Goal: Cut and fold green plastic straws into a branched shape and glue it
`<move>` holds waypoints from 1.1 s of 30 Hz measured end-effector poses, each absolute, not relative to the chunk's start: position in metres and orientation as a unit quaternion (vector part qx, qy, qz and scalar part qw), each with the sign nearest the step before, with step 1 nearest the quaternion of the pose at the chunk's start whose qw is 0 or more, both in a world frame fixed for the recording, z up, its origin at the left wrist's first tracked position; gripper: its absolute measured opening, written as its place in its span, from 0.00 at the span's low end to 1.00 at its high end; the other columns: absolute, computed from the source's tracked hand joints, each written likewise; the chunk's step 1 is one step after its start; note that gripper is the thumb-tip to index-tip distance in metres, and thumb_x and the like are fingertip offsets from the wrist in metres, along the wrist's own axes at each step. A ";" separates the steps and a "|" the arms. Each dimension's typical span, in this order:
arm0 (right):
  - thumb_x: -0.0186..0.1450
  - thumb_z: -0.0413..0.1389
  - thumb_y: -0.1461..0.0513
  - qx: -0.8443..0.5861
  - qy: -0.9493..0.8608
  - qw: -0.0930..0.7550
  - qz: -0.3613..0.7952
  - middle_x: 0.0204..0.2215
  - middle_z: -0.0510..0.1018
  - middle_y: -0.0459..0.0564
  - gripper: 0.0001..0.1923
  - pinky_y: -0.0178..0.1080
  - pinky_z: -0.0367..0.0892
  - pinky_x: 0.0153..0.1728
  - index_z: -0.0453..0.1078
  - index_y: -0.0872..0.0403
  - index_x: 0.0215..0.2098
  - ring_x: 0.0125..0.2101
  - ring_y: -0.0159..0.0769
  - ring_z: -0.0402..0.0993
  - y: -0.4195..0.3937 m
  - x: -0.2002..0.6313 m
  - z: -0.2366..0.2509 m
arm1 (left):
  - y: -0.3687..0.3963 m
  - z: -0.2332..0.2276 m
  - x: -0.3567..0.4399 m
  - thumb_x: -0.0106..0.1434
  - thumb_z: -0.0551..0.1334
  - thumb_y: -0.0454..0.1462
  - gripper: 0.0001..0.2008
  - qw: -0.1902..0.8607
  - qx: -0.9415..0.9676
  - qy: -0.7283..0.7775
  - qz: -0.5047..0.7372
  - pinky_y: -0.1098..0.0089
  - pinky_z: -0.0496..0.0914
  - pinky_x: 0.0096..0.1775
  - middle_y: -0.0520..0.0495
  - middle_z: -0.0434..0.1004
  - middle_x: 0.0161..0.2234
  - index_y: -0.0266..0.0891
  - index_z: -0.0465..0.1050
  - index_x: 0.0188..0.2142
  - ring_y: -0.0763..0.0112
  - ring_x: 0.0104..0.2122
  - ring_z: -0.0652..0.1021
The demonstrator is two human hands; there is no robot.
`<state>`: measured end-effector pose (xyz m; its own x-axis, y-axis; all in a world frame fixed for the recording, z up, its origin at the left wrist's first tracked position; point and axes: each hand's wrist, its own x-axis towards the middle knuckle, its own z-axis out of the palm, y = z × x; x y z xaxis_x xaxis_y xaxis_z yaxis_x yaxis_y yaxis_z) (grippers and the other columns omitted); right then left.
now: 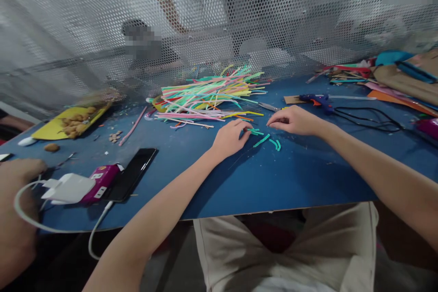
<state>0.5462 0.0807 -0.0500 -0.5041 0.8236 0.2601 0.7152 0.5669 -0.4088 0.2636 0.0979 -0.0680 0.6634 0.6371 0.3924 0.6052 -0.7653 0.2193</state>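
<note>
My left hand (230, 137) rests on the blue table (260, 182) with its fingertips on a short teal straw piece (255, 132). My right hand (292, 121) hovers just right of it, fingers curled loosely, pinching nothing that I can make out. More teal pieces (270, 141) lie on the table between and just in front of both hands. A heap of long coloured straws (208, 96) lies behind the hands.
A blue glue gun (316, 100) with a black cable (369, 118) lies to the right, and cardboard and paper scraps (393, 77) at the far right. At left are a black phone (132, 175), a white charger (68, 188), a yellow sheet with nuts (73, 123), another person's hand (17, 178). Perforated metal screen (219, 18) stands behind.
</note>
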 end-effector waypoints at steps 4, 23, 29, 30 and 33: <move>0.68 0.56 0.53 -0.482 -0.835 0.250 0.091 0.32 0.84 0.47 0.13 0.37 0.61 0.32 0.81 0.50 0.40 0.28 0.34 0.73 0.080 0.532 -0.060 | 0.108 -0.074 0.261 0.70 0.60 0.40 0.08 0.025 0.910 0.348 0.224 0.64 0.71 0.49 0.45 0.77 0.46 0.42 0.74 0.45 0.64 0.46 0.77; 0.70 0.52 0.56 -0.599 -0.779 0.155 0.100 0.38 0.82 0.51 0.11 0.38 0.60 0.33 0.73 0.51 0.40 0.36 0.40 0.76 0.071 0.501 -0.073 | 0.112 -0.084 0.265 0.72 0.55 0.37 0.08 -0.022 0.897 0.411 0.163 0.65 0.70 0.43 0.44 0.76 0.42 0.40 0.73 0.42 0.62 0.44 0.77; 0.73 0.49 0.57 -0.503 -0.832 0.231 0.036 0.40 0.80 0.54 0.10 0.40 0.64 0.42 0.69 0.54 0.40 0.41 0.42 0.75 0.068 0.503 -0.072 | 0.104 -0.073 0.261 0.66 0.58 0.31 0.12 0.021 0.863 0.439 0.250 0.66 0.71 0.44 0.47 0.78 0.47 0.44 0.73 0.47 0.64 0.45 0.77; 0.73 0.49 0.57 -0.496 -0.837 0.229 0.021 0.40 0.80 0.54 0.10 0.40 0.64 0.41 0.69 0.53 0.41 0.41 0.43 0.75 0.067 0.502 -0.071 | 0.102 -0.070 0.262 0.65 0.59 0.31 0.13 0.028 0.866 0.421 0.270 0.65 0.71 0.47 0.48 0.78 0.48 0.44 0.73 0.47 0.65 0.46 0.77; 0.74 0.48 0.58 -0.487 -0.844 0.224 -0.018 0.38 0.81 0.54 0.10 0.40 0.63 0.38 0.70 0.53 0.44 0.40 0.43 0.76 0.063 0.498 -0.068 | 0.095 -0.065 0.266 0.67 0.60 0.35 0.09 0.039 0.883 0.365 0.294 0.65 0.69 0.52 0.49 0.81 0.46 0.43 0.75 0.46 0.65 0.46 0.78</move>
<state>0.4975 0.0631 -0.0684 -0.4260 0.8140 0.3948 0.8299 0.5254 -0.1877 0.2661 0.0945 -0.0645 0.5611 0.6662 0.4912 0.6207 -0.7312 0.2828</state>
